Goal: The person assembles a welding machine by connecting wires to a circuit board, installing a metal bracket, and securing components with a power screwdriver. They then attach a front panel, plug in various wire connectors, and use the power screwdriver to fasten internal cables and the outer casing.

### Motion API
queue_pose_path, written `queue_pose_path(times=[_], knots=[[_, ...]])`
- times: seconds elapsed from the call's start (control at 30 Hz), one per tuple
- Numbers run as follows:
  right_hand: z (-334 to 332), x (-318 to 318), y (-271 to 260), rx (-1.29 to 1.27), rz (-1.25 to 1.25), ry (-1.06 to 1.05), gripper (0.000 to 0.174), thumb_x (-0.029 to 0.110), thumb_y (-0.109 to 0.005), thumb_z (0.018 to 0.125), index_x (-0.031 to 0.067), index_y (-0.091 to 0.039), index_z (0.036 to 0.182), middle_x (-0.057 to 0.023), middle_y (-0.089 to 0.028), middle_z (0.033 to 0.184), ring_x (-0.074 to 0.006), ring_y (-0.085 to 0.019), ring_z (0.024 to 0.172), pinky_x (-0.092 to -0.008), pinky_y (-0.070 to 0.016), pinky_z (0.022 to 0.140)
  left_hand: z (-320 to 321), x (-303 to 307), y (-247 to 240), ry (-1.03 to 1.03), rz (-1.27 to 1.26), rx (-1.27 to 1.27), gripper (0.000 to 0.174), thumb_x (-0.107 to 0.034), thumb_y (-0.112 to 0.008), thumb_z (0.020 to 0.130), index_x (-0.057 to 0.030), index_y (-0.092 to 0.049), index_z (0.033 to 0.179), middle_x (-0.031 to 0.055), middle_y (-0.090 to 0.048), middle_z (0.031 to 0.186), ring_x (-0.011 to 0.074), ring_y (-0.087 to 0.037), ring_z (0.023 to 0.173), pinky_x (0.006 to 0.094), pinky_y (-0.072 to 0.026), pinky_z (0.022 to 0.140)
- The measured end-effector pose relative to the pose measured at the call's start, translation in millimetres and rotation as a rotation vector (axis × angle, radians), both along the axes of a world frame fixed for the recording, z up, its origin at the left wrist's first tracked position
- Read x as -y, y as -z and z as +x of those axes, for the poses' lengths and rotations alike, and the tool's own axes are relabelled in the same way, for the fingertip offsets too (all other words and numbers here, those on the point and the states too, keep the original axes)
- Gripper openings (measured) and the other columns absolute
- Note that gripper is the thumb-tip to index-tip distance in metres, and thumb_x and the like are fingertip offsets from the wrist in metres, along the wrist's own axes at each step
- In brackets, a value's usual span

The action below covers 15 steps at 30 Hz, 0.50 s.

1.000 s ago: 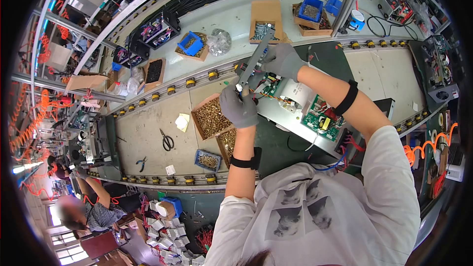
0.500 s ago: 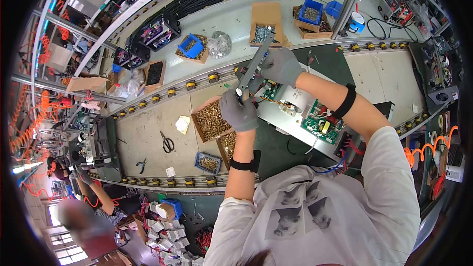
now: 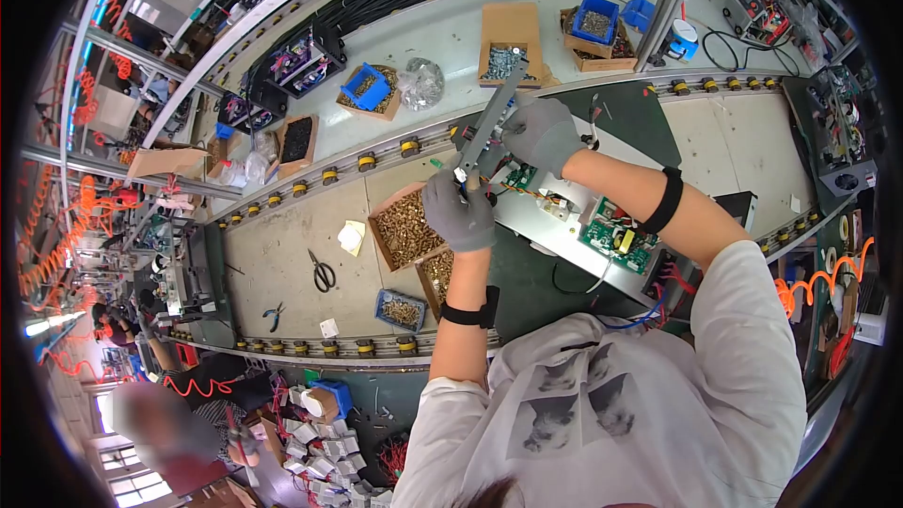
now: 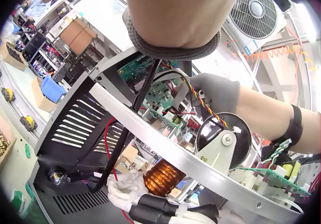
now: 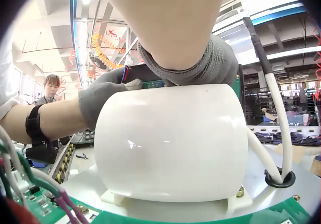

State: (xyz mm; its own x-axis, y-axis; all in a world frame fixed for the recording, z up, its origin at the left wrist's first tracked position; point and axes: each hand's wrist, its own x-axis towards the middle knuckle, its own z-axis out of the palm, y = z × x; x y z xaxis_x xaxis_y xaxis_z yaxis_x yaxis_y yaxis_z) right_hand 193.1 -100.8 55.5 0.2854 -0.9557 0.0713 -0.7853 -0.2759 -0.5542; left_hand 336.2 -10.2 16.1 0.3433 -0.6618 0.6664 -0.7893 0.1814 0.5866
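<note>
Both gloved hands are at a narrow grey panel [image 3: 494,118] standing at the end of a metal chassis plate [image 3: 541,230]. My left hand [image 3: 458,214] grips its lower end, with fingers curled. Against its right side, my right hand [image 3: 544,134] has bent fingers at the green circuit board [image 4: 131,72] behind the panel; its fingertips are partly hidden. Below the right wrist lies a large white cylinder [image 5: 170,143], fixed on the plate. The left wrist view shows a black vented panel [image 4: 75,126], a copper coil [image 4: 163,178] and twisted wires [image 4: 200,101].
Left of the chassis are boxes of brass fittings [image 3: 406,229], a blue tray [image 3: 400,310], scissors [image 3: 323,272] and pliers [image 3: 275,317]. Screw boxes [image 3: 503,63] and blue bins [image 3: 365,87] line the back shelf. Another person [image 3: 174,428] is at lower left.
My right hand has moved slightly down and toward the front beside the panel. The left hand keeps its grip, almost unmoved. The person at lower left has shifted posture.
</note>
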Motion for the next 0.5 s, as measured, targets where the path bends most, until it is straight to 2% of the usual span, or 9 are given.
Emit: queue_pose_path(times=[0.13,0.2,0.3,0.33,0.4,0.5], knots=[[-0.3,-0.1,2.6,0.008,0.003,-0.005,0.019,0.025,-0.060,0.069,0.0122,-0.073,0.075,-0.0134,-0.066,0.080,-0.0305,-0.063,0.078,-0.0390,-0.0499,0.073,-5.5,0.5,4.1,0.025,-0.007,-0.141,0.026,-0.014,-0.065,0.079,-0.0030,-0.063,0.102,0.0120,-0.061,0.084,0.0268,-0.057,0.076,0.0374,-0.0449,0.070],[0.8,0.1,2.5,-0.008,-0.009,0.008,0.019,0.025,-0.060,0.069,0.0121,-0.072,0.074,-0.0133,-0.066,0.080,-0.0307,-0.063,0.078,-0.0392,-0.0499,0.073,-8.5,3.0,10.6,0.036,0.058,-0.570,0.023,-0.010,-0.064,0.080,0.0001,-0.063,0.101,0.0130,-0.062,0.089,0.0222,-0.060,0.079,0.0340,-0.0480,0.072],[1.9,2.3,-1.5,-0.019,0.000,0.013,0.019,0.025,-0.060,0.070,0.0121,-0.072,0.076,-0.0131,-0.066,0.082,-0.0309,-0.063,0.079,-0.0397,-0.0500,0.073,-5.0,4.3,17.7,0.063,0.092,-0.637,0.024,-0.006,-0.062,0.082,0.0045,-0.060,0.104,0.0137,-0.062,0.090,0.0184,-0.063,0.075,0.0297,-0.0520,0.066],[2.1,4.4,-1.3,-0.045,0.009,-0.007,0.019,0.025,-0.060,0.070,0.0124,-0.073,0.078,-0.0130,-0.066,0.082,-0.0306,-0.063,0.079,-0.0397,-0.0500,0.074,-14.9,-1.3,-10.6,0.120,0.097,-0.695,0.025,-0.002,-0.059,0.083,0.0078,-0.057,0.106,0.0140,-0.061,0.090,0.0174,-0.063,0.066,0.0271,-0.0537,0.057],[1.1,6.4,-3.3,-0.062,0.044,-0.036,0.021,0.025,-0.061,0.071,0.0125,-0.073,0.084,-0.0132,-0.067,0.081,-0.0300,-0.064,0.080,-0.0396,-0.0504,0.074,-15.5,-1.5,-11.9,0.150,0.068,-0.651,0.026,-0.002,-0.058,0.083,0.0085,-0.056,0.107,0.0146,-0.060,0.090,0.0176,-0.064,0.064,0.0269,-0.0544,0.055],[2.1,12.3,-5.8,-0.086,0.069,-0.093,0.022,0.024,-0.062,0.069,0.0113,-0.073,0.084,-0.0138,-0.067,0.081,-0.0300,-0.065,0.079,-0.0389,-0.0510,0.074,-12.6,0.8,-6.9,0.176,0.044,-0.625,0.026,0.001,-0.056,0.083,0.0092,-0.054,0.107,0.0159,-0.060,0.091,0.0180,-0.064,0.063,0.0268,-0.0555,0.055]])
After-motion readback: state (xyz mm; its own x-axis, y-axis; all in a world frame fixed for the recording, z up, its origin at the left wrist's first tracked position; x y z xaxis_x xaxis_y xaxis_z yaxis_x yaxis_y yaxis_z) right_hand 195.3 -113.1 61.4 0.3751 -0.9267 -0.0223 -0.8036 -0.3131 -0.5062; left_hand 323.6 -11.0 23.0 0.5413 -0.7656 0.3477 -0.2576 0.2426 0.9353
